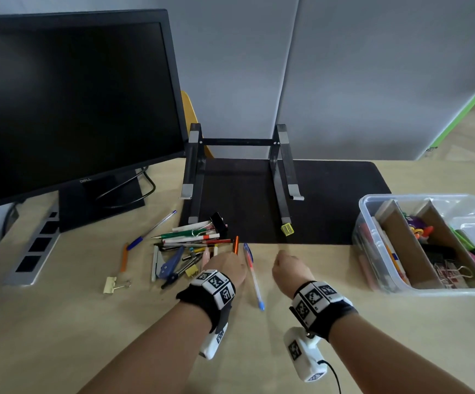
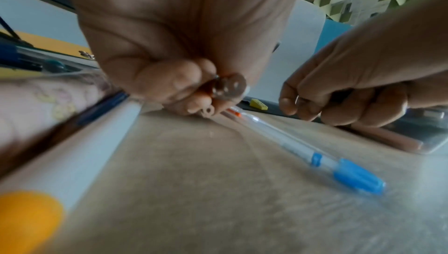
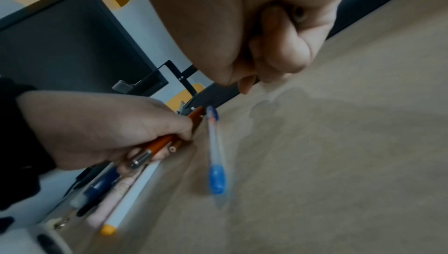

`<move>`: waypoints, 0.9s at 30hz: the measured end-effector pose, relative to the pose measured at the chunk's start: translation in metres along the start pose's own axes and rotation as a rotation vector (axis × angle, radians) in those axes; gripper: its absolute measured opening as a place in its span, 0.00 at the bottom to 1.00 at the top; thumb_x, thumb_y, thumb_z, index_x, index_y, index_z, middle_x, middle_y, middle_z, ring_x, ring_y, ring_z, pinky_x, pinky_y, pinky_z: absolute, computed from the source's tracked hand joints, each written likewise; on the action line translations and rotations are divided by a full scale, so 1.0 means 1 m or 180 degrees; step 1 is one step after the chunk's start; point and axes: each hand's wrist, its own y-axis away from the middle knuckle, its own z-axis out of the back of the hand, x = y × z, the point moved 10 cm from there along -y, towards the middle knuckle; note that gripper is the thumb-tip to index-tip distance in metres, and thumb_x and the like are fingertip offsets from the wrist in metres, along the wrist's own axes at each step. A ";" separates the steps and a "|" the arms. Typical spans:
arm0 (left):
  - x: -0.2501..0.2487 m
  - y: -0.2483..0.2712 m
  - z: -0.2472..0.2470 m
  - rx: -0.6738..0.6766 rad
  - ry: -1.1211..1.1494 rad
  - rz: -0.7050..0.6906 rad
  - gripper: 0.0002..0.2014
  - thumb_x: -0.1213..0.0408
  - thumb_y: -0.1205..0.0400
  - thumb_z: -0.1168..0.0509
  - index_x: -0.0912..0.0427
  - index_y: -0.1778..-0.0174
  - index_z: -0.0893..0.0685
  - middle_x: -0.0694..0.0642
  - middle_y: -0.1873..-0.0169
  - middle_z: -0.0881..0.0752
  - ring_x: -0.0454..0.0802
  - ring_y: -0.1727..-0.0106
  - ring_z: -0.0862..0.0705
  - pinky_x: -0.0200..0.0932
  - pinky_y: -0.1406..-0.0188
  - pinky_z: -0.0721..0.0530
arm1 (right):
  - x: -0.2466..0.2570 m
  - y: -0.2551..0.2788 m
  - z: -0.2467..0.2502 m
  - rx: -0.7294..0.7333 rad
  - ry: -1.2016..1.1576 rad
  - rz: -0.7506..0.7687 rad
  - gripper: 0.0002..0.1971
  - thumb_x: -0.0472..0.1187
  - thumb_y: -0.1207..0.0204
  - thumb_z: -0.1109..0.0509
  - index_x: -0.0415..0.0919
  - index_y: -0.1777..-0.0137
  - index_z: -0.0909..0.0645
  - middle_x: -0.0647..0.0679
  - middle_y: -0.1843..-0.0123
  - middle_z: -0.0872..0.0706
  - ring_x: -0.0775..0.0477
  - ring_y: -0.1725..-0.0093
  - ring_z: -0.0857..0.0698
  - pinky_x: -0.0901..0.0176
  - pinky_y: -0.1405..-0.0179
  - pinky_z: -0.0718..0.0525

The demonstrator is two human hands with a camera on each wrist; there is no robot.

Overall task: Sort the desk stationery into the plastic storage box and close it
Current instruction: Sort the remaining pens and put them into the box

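My left hand (image 1: 225, 265) grips an orange pen (image 1: 235, 244) with a silver end (image 2: 229, 85), plus a thin beige pencil (image 3: 172, 149), at the right edge of the stationery pile (image 1: 190, 245). My right hand (image 1: 287, 265) hovers over the desk with its fingers (image 3: 283, 55) curled tight; nothing shows inside them. On the desk between the two hands lies a clear pen with a blue cap (image 1: 254, 277) (image 2: 315, 154) (image 3: 214, 154). The open plastic box (image 1: 372, 251), split by cardboard dividers and holding pens and clips, stands at the right.
A yellow sharpener-like block (image 1: 287, 229) sits on the black mat (image 1: 330, 194) by the laptop stand (image 1: 239, 166). A yellow binder clip (image 1: 111, 284), a blue pen (image 1: 151, 230) and an orange item (image 1: 124, 257) lie left of the pile. The monitor (image 1: 68, 103) fills the far left.
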 end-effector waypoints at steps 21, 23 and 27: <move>-0.045 0.050 0.064 -0.0787 0.1782 -0.0531 0.09 0.57 0.15 0.45 0.56 0.58 0.27 0.56 0.66 0.19 0.56 0.63 0.23 0.53 0.55 0.23 | -0.002 0.045 0.054 -0.0230 -0.0379 0.0440 0.07 0.40 0.22 0.44 0.41 0.48 0.37 0.42 0.59 0.20 0.38 0.61 0.20 0.54 0.64 0.25; -0.067 0.054 0.070 -0.0779 0.2033 -0.0784 0.07 0.60 0.16 0.44 0.61 0.52 0.26 0.60 0.64 0.19 0.56 0.65 0.23 0.54 0.65 0.23 | -0.009 0.054 0.082 -0.0477 -0.0302 0.0555 0.05 0.41 0.21 0.46 0.43 0.47 0.38 0.43 0.60 0.20 0.38 0.61 0.20 0.52 0.63 0.23; -0.101 0.065 0.077 -0.0828 0.2236 -0.1048 0.08 0.63 0.15 0.43 0.60 0.59 0.30 0.56 0.69 0.25 0.53 0.70 0.26 0.53 0.68 0.25 | -0.024 0.069 0.136 -0.1012 -0.0205 0.0748 0.04 0.42 0.17 0.48 0.44 0.46 0.37 0.44 0.61 0.18 0.38 0.60 0.16 0.54 0.64 0.24</move>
